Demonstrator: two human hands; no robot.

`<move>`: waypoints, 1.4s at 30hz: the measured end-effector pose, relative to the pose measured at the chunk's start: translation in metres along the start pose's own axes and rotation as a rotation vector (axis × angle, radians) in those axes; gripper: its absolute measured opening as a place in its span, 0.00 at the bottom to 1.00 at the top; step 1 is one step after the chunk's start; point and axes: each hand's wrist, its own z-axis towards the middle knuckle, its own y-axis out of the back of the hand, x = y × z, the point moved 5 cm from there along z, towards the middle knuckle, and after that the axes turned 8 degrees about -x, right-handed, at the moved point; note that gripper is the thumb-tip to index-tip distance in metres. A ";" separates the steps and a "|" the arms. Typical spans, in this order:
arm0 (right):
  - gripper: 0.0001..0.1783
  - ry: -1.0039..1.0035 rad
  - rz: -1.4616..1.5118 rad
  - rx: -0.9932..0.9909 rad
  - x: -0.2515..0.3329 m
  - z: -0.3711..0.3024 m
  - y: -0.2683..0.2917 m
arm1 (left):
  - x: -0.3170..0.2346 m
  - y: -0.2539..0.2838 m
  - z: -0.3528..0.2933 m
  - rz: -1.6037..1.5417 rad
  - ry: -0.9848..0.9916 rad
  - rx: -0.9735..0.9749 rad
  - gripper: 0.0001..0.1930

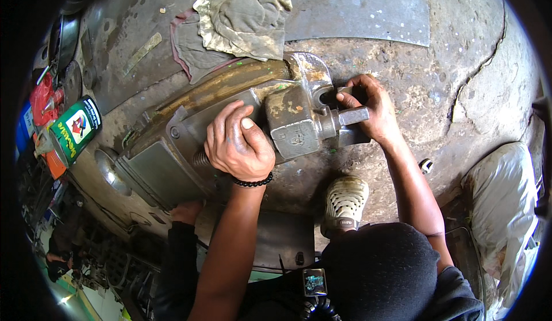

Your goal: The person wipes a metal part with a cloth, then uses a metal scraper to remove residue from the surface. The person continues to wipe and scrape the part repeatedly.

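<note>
Metal piece (359, 95) pinched in right fingers (365, 80) beside vise (293, 131); left fingers (227, 117) curled, hold unclear.

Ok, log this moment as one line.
left hand: curled at metal vise, grip unclear | right hand: fingers around dark metal part at vise's end | nearby: grey cloth beyond vise, green can at left
</note>
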 end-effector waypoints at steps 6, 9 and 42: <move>0.17 -0.086 0.090 -0.043 -0.007 -0.006 -0.012 | 0.000 -0.001 0.000 -0.006 -0.006 -0.008 0.15; 0.16 -0.033 0.093 -0.070 -0.007 -0.005 -0.018 | 0.000 -0.001 -0.001 -0.002 -0.008 0.000 0.15; 0.15 -0.191 0.191 -0.260 -0.020 -0.009 -0.039 | 0.002 -0.001 -0.002 0.015 0.013 0.026 0.14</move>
